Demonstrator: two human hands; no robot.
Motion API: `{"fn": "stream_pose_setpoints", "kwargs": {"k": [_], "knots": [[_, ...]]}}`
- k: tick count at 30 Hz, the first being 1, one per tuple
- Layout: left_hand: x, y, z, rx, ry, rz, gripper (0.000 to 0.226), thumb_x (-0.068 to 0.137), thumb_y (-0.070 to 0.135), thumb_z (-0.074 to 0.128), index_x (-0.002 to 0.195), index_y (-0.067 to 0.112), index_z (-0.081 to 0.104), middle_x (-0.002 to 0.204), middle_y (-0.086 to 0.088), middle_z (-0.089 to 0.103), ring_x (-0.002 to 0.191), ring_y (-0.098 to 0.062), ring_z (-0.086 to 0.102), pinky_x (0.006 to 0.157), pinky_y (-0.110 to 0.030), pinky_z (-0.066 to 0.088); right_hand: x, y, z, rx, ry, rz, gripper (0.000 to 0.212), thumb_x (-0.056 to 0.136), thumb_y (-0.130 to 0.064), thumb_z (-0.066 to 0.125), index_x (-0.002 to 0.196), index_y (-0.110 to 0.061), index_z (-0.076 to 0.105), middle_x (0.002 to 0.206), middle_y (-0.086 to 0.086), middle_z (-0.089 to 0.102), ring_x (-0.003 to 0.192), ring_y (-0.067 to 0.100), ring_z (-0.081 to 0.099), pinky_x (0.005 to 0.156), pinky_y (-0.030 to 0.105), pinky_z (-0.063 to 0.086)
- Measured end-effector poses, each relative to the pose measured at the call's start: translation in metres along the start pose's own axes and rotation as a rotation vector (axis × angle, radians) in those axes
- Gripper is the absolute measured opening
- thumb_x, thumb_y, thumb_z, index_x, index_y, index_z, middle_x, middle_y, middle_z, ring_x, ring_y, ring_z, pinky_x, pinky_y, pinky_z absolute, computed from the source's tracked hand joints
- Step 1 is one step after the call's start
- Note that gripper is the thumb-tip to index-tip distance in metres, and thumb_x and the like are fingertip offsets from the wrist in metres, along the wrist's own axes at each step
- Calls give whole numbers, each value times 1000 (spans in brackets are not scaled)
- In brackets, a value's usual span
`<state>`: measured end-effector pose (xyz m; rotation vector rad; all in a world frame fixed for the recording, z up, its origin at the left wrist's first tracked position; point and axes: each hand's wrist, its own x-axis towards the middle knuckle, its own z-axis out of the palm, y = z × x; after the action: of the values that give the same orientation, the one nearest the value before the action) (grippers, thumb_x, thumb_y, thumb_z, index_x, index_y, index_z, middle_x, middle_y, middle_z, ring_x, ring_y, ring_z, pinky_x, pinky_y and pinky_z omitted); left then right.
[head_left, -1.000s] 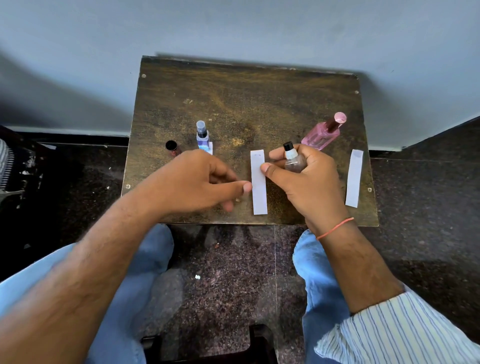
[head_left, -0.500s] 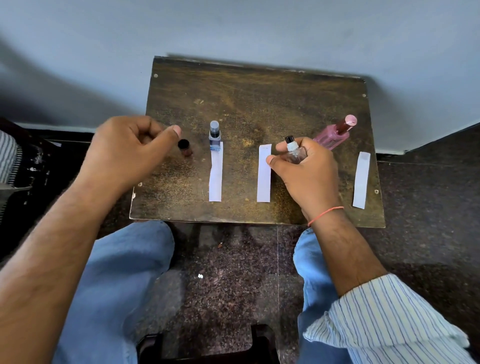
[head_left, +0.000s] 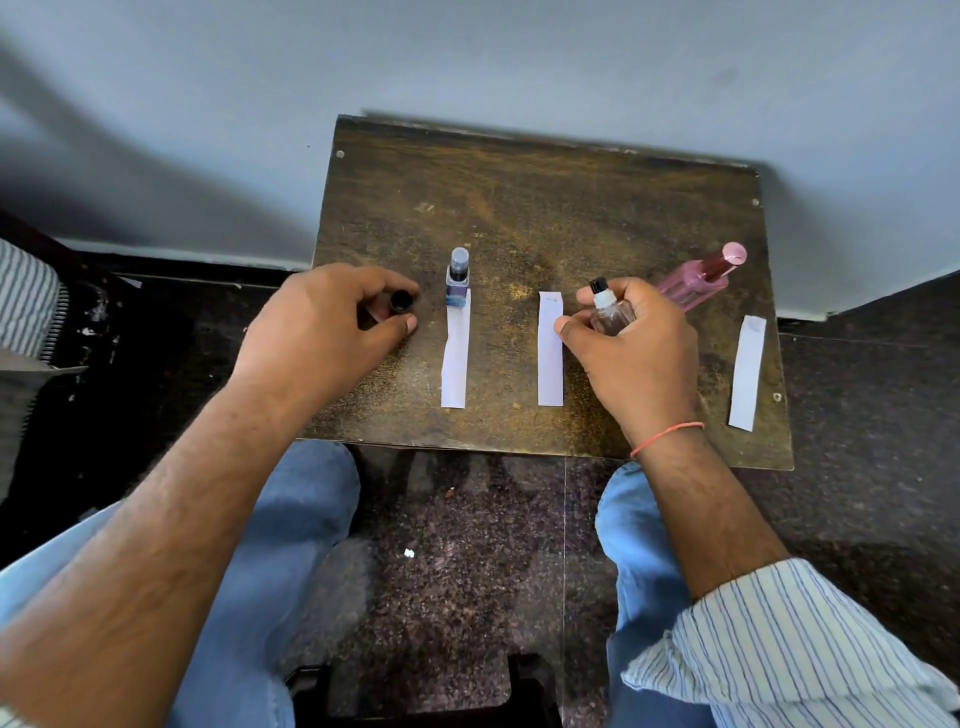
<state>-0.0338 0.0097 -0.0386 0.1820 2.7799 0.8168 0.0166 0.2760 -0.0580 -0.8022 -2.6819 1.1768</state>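
On a small brown wooden table (head_left: 540, 208) stand several perfume bottles with white paper strips in front of them. My left hand (head_left: 317, 332) curls round a small dark-capped bottle (head_left: 401, 301) at the table's left, thumb and fingers on either side of it. My right hand (head_left: 634, 353) grips a small clear spray bottle (head_left: 609, 312) with a black-and-white nozzle. A blue bottle (head_left: 458, 280) stands at the top of one strip (head_left: 456, 358). A second strip (head_left: 550, 348) lies just left of my right thumb. A pink bottle (head_left: 701, 278) leans at the right.
A third paper strip (head_left: 747, 371) lies near the table's right edge. The table stands against a pale blue wall. Below are my knees in blue jeans and a dark speckled floor. Striped cloth and dark objects sit at the far left.
My left hand has moved from the middle of the table out to the left, then closed in around the small dark-capped bottle. My right hand keeps hold of the clear spray bottle.
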Motion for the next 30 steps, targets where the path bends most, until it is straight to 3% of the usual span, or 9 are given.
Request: {"fn": "stream_pose_setpoints", "kwargs": {"k": [4, 7, 9, 12, 15, 19, 22, 26, 30], "knots": [[-1, 2, 0, -91, 55, -66, 18, 94, 45, 76, 111, 42, 77, 85, 23, 72, 80, 3, 68, 73, -24, 54, -1, 2, 0, 13, 3, -24, 34, 82, -35, 87, 112, -23, 78, 96, -8, 80, 89, 14, 74, 83, 34, 60], [4, 3, -3, -302, 122, -133, 11, 93, 38, 76, 103, 34, 76, 81, 14, 78, 59, 3, 60, 65, -21, 47, -1, 3, -2, 68, -8, -28, 30, 82, -35, 89, 107, -25, 77, 88, -11, 78, 82, 9, 72, 77, 27, 57], [7, 4, -5, -528, 157, -141, 12, 96, 31, 74, 107, 26, 74, 84, 9, 82, 65, -5, 63, 65, -23, 49, -3, 4, -5, 124, -23, -52, 27, 84, -35, 89, 106, -24, 77, 87, -13, 77, 79, 2, 71, 74, 19, 54], [9, 9, -8, -855, 191, -56, 24, 107, 20, 64, 131, 14, 65, 99, 2, 82, 61, -4, 58, 54, -18, 44, -6, 5, -8, 190, -55, -119, 23, 87, -32, 89, 104, -22, 77, 87, -14, 77, 75, -7, 67, 69, 9, 47], [8, 16, -11, -1004, 245, 53, 35, 112, 20, 57, 145, 9, 60, 109, 2, 80, 68, -9, 53, 53, -20, 42, -6, 8, -10, 255, -116, -142, 21, 87, -29, 86, 104, -25, 75, 81, -17, 72, 71, -4, 63, 70, 15, 48], [2, 34, -9, -971, 375, 184, 31, 112, 19, 57, 136, -1, 62, 117, -3, 80, 72, -5, 55, 60, -20, 44, -7, 6, -17, 425, -251, -87, 18, 87, -24, 76, 105, -26, 77, 76, -11, 70, 67, 13, 65, 64, 38, 55], [-9, 62, 2, -1010, 328, 281, 24, 109, 8, 62, 130, -3, 59, 122, -14, 77, 79, 7, 66, 71, -14, 49, -10, 4, -22, 544, -317, -75, 18, 91, -11, 75, 106, -20, 77, 77, 1, 75, 60, 17, 64, 56, 35, 50], [-24, 93, 21, -1107, 191, 411, 20, 103, 1, 66, 120, 4, 57, 107, -10, 77, 109, -18, 79, 86, -24, 57, -13, 5, -30, 640, -404, -108, 21, 96, -15, 67, 116, -14, 73, 103, 8, 83, 69, 23, 73, 55, 35, 52], [-32, 116, 33, -1261, 95, 359, 19, 102, -11, 61, 115, 2, 55, 99, -15, 76, 106, -12, 79, 64, -8, 53, -15, 7, -41, 611, -475, -197, 24, 103, -15, 64, 127, -14, 70, 116, 0, 83, 85, 30, 82, 58, 44, 62]]}}
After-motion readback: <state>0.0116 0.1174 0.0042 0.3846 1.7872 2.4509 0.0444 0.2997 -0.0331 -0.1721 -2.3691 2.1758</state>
